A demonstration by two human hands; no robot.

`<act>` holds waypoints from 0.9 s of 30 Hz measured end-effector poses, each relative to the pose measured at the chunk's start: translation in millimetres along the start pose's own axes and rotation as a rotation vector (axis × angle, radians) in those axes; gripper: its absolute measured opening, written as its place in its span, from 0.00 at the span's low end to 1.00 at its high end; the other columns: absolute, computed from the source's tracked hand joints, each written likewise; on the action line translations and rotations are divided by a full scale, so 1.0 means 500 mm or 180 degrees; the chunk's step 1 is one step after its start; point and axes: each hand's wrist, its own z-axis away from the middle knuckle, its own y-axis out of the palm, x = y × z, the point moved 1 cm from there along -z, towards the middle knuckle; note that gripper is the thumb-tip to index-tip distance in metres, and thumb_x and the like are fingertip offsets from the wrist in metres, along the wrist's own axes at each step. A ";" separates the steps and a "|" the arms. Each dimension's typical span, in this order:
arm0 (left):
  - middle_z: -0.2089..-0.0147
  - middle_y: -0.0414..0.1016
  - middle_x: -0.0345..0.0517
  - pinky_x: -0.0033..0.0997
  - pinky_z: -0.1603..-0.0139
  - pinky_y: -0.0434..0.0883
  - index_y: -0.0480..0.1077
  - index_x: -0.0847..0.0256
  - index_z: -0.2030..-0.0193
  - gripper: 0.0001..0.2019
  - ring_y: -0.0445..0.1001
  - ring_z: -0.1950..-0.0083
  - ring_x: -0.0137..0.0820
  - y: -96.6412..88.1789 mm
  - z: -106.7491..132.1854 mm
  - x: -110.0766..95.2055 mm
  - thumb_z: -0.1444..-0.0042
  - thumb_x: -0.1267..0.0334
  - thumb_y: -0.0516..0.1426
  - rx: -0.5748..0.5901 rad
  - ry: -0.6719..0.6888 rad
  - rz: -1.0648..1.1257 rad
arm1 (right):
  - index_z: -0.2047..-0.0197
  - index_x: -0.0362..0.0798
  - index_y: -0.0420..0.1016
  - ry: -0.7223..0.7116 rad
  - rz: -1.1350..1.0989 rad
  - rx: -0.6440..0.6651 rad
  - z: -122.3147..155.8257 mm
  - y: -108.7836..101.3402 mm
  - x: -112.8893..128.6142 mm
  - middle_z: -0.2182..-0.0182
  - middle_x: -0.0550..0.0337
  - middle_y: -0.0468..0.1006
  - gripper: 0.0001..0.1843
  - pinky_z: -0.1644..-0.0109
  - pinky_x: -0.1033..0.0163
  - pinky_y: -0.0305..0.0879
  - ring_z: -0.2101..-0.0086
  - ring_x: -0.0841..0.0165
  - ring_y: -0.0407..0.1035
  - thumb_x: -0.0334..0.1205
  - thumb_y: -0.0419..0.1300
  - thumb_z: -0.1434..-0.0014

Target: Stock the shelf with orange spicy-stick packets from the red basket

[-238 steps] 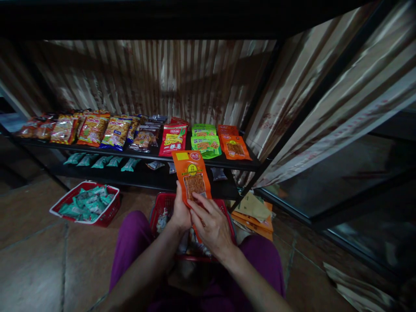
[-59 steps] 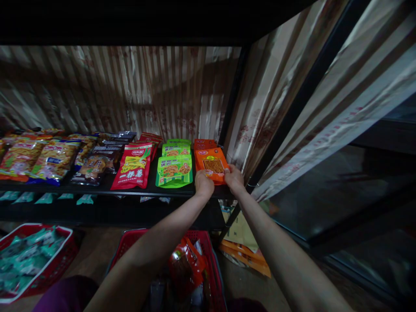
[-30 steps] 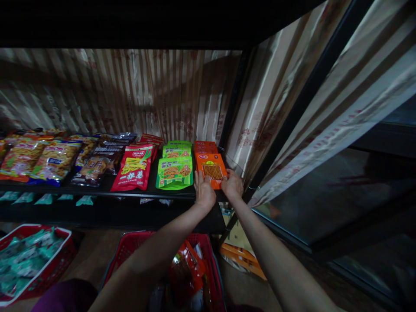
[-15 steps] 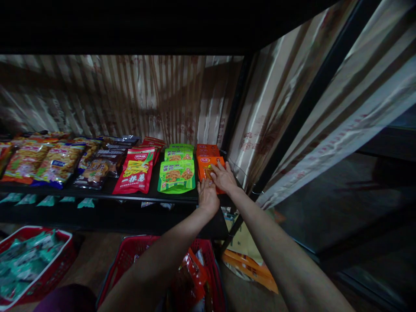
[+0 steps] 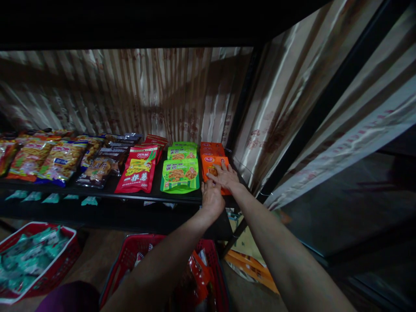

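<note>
An orange snack packet (image 5: 209, 162) lies face up at the right end of the black shelf, in front of more orange packets (image 5: 212, 147). My right hand (image 5: 226, 177) rests flat on its front, fingers stretched out and slightly apart. At the packet's near left corner, my left hand (image 5: 213, 200) touches the edge with its fingertips; its thumb is hard to make out. Just left stand green snack packets (image 5: 180, 174) in a row. Beyond those is a red snack packet (image 5: 138, 169) with more red ones behind it.
Brown and yellow snack bags (image 5: 61, 160) fill the shelf's left. Below are a red basket (image 5: 130, 247) with orange-red packs and another red basket (image 5: 73, 242) of teal packs. A black post (image 5: 312, 117) and striped curtain (image 5: 182, 95) border the shelf.
The view has shifted slightly, so the shelf appears a little farther right. Both hands stay at the orange packet; my right hand's fingers now lie closer to my left fingertips.
</note>
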 end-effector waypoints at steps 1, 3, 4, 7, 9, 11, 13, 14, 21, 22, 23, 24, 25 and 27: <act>0.40 0.62 0.61 0.46 0.33 0.47 0.69 0.66 0.49 0.22 0.57 0.36 0.42 0.001 0.001 0.001 0.52 0.75 0.50 -0.0009 0.0008 -0.0005 | 0.35 0.56 0.54 0.0001 -0.0025 0.0007 -0.001 0.000 0.001 0.33 0.51 0.44 0.41 0.39 0.42 0.42 0.37 0.44 0.40 0.68 0.46 0.47; 0.41 0.63 0.61 0.47 0.33 0.47 0.69 0.66 0.49 0.22 0.57 0.36 0.41 0.002 0.003 0.002 0.52 0.75 0.50 -0.0057 0.0051 -0.0004 | 0.36 0.55 0.55 -0.0022 -0.0047 -0.0043 0.000 0.001 0.002 0.33 0.52 0.44 0.40 0.38 0.42 0.39 0.37 0.46 0.40 0.67 0.45 0.46; 0.41 0.63 0.60 0.47 0.33 0.47 0.69 0.66 0.49 0.22 0.57 0.36 0.40 0.002 0.003 0.002 0.52 0.75 0.50 -0.0079 0.0069 0.0006 | 0.36 0.55 0.56 -0.0043 -0.0052 -0.0098 0.001 0.000 0.001 0.33 0.52 0.45 0.39 0.38 0.41 0.37 0.36 0.47 0.40 0.67 0.45 0.46; 0.40 0.62 0.62 0.48 0.33 0.47 0.68 0.68 0.50 0.22 0.55 0.34 0.41 0.000 0.003 -0.001 0.53 0.76 0.49 -0.0060 0.0028 0.0079 | 0.38 0.52 0.60 -0.0083 -0.0124 -0.0401 0.010 -0.007 0.001 0.34 0.53 0.49 0.33 0.37 0.41 0.35 0.36 0.50 0.39 0.61 0.44 0.41; 0.39 0.60 0.65 0.48 0.32 0.47 0.68 0.71 0.50 0.21 0.53 0.33 0.43 -0.003 0.003 -0.002 0.52 0.76 0.49 -0.0078 -0.0013 0.0150 | 0.40 0.46 0.62 -0.0140 -0.0263 -0.0679 0.026 -0.015 0.003 0.35 0.51 0.52 0.29 0.36 0.46 0.39 0.36 0.54 0.42 0.53 0.43 0.38; 0.38 0.60 0.66 0.47 0.32 0.48 0.68 0.73 0.49 0.20 0.52 0.33 0.42 -0.009 0.009 -0.002 0.50 0.76 0.48 -0.0186 0.0103 0.0258 | 0.42 0.41 0.65 -0.0257 -0.0476 -0.0975 0.053 -0.026 0.010 0.37 0.47 0.57 0.26 0.36 0.52 0.45 0.38 0.59 0.48 0.46 0.44 0.38; 0.37 0.60 0.63 0.45 0.32 0.50 0.68 0.71 0.50 0.20 0.52 0.33 0.38 -0.014 0.028 0.003 0.48 0.77 0.46 -0.0294 0.0426 0.0407 | 0.45 0.39 0.67 -0.0367 -0.0750 -0.1278 0.096 -0.035 0.022 0.40 0.46 0.61 0.24 0.38 0.56 0.50 0.41 0.62 0.54 0.42 0.43 0.38; 0.37 0.60 0.61 0.45 0.32 0.51 0.69 0.69 0.51 0.19 0.52 0.32 0.37 -0.016 0.045 0.010 0.47 0.77 0.45 -0.0307 0.0634 0.0481 | 0.46 0.40 0.67 -0.0376 -0.0904 -0.1438 0.123 -0.037 0.029 0.41 0.46 0.63 0.23 0.39 0.57 0.51 0.42 0.63 0.57 0.41 0.43 0.38; 0.39 0.64 0.48 0.32 0.35 0.57 0.71 0.62 0.58 0.16 0.56 0.35 0.29 0.039 0.284 0.160 0.45 0.75 0.45 0.0590 0.0132 0.0314 | 0.54 0.46 0.69 -0.0372 -0.2080 -0.1646 0.363 0.061 0.097 0.56 0.51 0.75 0.20 0.46 0.60 0.60 0.53 0.65 0.68 0.45 0.42 0.37; 0.40 0.65 0.47 0.30 0.37 0.59 0.70 0.62 0.57 0.16 0.60 0.37 0.29 0.052 0.326 0.193 0.45 0.76 0.45 0.0980 -0.0366 0.0116 | 0.54 0.47 0.69 -0.0418 -0.2192 -0.1422 0.389 0.094 0.105 0.58 0.52 0.76 0.19 0.46 0.60 0.61 0.54 0.65 0.69 0.45 0.43 0.37; 0.44 0.69 0.50 0.30 0.40 0.62 0.70 0.63 0.55 0.17 0.65 0.41 0.30 0.061 0.367 0.225 0.46 0.77 0.45 0.1168 -0.0644 0.0014 | 0.53 0.48 0.69 -0.0407 -0.2283 -0.1091 0.411 0.131 0.111 0.59 0.54 0.77 0.18 0.46 0.61 0.61 0.54 0.66 0.69 0.45 0.44 0.37; 0.49 0.73 0.54 0.32 0.44 0.66 0.71 0.65 0.57 0.17 0.70 0.46 0.32 0.067 0.406 0.255 0.46 0.78 0.44 0.1286 -0.0882 -0.0078 | 0.52 0.48 0.70 -0.0434 -0.2320 -0.0606 0.428 0.169 0.116 0.61 0.55 0.78 0.18 0.48 0.62 0.63 0.56 0.67 0.71 0.45 0.44 0.37; 0.53 0.74 0.57 0.34 0.47 0.68 0.71 0.66 0.58 0.16 0.72 0.48 0.35 0.070 0.441 0.283 0.46 0.77 0.44 0.1376 -0.1106 -0.0170 | 0.51 0.48 0.70 -0.0454 -0.2258 0.0014 0.442 0.208 0.120 0.61 0.56 0.79 0.18 0.50 0.62 0.64 0.58 0.67 0.72 0.44 0.44 0.37; 0.60 0.75 0.58 0.39 0.55 0.71 0.71 0.68 0.62 0.12 0.75 0.54 0.41 0.070 0.501 0.328 0.47 0.75 0.49 0.1619 -0.1509 -0.0321 | 0.50 0.49 0.71 -0.0551 -0.1746 0.1371 0.464 0.279 0.123 0.58 0.57 0.79 0.18 0.52 0.62 0.66 0.58 0.67 0.73 0.41 0.47 0.39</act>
